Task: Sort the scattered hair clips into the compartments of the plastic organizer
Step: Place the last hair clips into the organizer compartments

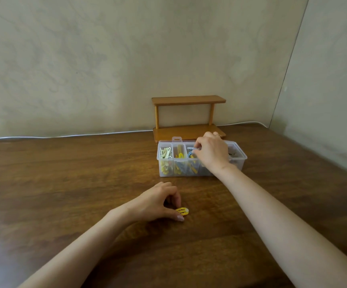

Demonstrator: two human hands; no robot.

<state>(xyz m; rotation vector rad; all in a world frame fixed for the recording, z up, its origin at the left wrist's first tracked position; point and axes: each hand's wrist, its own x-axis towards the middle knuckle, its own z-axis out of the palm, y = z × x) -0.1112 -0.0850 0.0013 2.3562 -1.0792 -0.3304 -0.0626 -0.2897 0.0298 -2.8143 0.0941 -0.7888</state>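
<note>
Inspector: Head view, lower centre: your left hand (158, 201) pinches the yellow clip (182, 211) flat on the worktop (64, 183). Likely light, stiff, slick; take its long edges.
Operator: And the right?
Inspector: Centre right, your right hand (210, 152) grasps a blue clip (192, 151) over the organizer (166, 173).

Organizer (201, 161) on table (64, 183), before shelf (189, 113); loose clip (182, 211) nearer.

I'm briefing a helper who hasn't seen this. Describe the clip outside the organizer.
On the wooden table, nearer than the clear plastic organizer, the left hand pinches a yellow hair clip. It alone lies on bare wood; the rest are at the organizer.
</note>
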